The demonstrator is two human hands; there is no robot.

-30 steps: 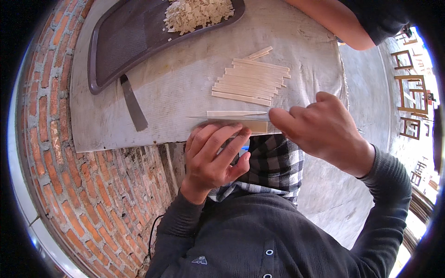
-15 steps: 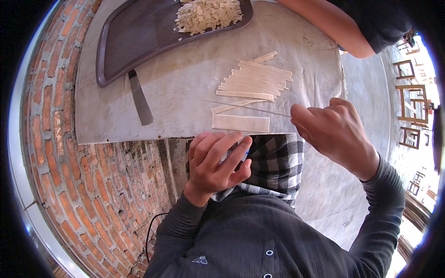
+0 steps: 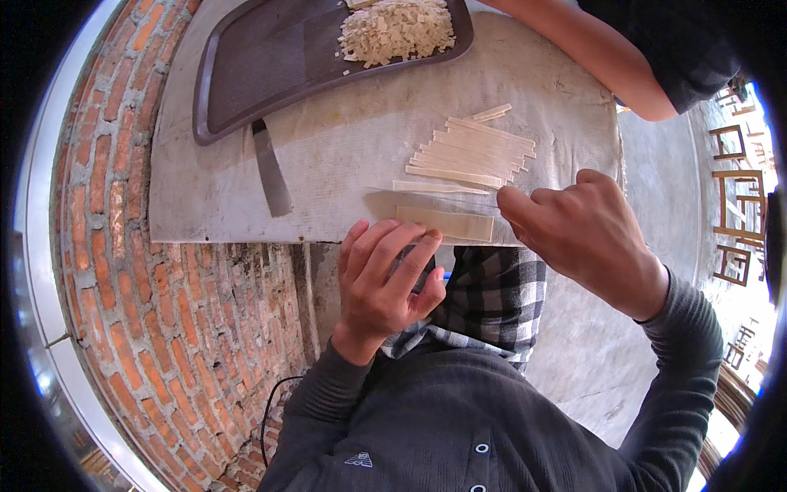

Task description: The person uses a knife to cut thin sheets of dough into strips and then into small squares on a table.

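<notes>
My left hand [image 3: 379, 275] has its fingers spread, fingertips at the near edge of a pale flat rectangular piece [image 3: 466, 224] on the table's front edge. My right hand [image 3: 578, 234] is closed in a fist at the right end of that piece. From it a thin blade [image 3: 438, 198], smeared and faint, reaches left along the piece's far edge; its handle is hidden in the fist. A loose pale strip [image 3: 430, 188] lies just beyond the blade. Farther off, several narrow pale strips [image 3: 475, 152] lie side by side, with short pieces [image 3: 492, 112] behind them.
A flat metal blade [image 3: 272, 176] lies at the left, its dark end against a brown tray [image 3: 270, 105]. The tray bears a heap of small pale chips [image 3: 398, 33]. Another person's bare arm [image 3: 590, 49] rests at the far right. A brick wall [image 3: 106, 246] stands left.
The loose strip has shifted away from the rectangular piece toward the other strips. My right hand has brought the blade nearer the piece. My left fingertips have come onto its near edge.
</notes>
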